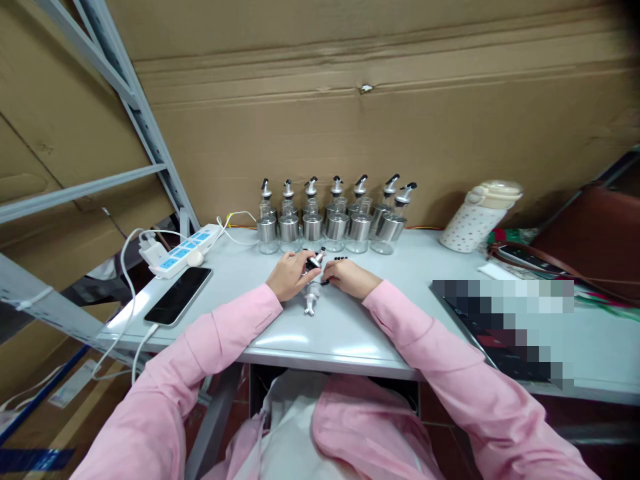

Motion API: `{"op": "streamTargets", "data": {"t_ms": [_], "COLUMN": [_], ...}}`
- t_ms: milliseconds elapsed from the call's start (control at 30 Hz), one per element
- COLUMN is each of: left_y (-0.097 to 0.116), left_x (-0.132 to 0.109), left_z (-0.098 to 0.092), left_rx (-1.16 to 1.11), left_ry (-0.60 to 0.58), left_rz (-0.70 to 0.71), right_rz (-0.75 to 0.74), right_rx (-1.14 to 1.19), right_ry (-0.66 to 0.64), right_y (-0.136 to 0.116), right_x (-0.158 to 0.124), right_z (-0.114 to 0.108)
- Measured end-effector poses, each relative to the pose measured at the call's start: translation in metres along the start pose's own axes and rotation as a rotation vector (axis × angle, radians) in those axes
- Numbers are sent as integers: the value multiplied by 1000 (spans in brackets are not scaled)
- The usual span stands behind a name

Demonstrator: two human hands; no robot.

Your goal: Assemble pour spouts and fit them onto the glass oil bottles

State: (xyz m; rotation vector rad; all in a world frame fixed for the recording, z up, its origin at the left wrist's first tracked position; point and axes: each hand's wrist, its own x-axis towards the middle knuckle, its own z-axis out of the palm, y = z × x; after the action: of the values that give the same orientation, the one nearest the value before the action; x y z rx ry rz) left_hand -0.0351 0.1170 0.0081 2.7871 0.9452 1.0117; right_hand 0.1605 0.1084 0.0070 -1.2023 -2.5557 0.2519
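A tall brown cardboard wall stands behind the pale grey counter. On this counter, clear glass bottles with brushed-steel sleeves and silver-and-black spouts stand close together near the wall. To their right leans a white, dotted tumbler with a cream lid; to their left lie a white-and-blue power strip and a black-screened phone. At the middle, the left hand's grip is closed around a silver-and-black pourer spout, in front of the bottles. The right hand curls just beside it; whether its grip holds anything, I cannot tell. Small black pieces lie behind that hand.
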Motion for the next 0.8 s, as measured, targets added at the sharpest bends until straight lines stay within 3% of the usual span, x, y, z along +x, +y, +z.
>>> {"op": "streamTargets", "data": {"t_ms": [133, 300, 467, 633, 800], "left_y": [0, -1, 0, -1, -1], "left_x": [0, -1, 0, 0, 0], "left_z": [0, 0, -1, 0, 0], "left_rx": [3, -5, -21, -28, -29], "left_ry": [-19, -18, -23, -20, -13], "left_rz": [-22, -18, -16, -9, 4], "right_rz": [-5, 13, 322, 612, 600], "right_rx": [-4, -8, -141, -317, -326], "right_ry": [-1, 112, 186, 71, -58], "right_y": [4, 11, 23, 31, 27], "right_x": [0, -6, -17, -25, -22], "right_z": [-2, -20, -40, -45, -35]}}
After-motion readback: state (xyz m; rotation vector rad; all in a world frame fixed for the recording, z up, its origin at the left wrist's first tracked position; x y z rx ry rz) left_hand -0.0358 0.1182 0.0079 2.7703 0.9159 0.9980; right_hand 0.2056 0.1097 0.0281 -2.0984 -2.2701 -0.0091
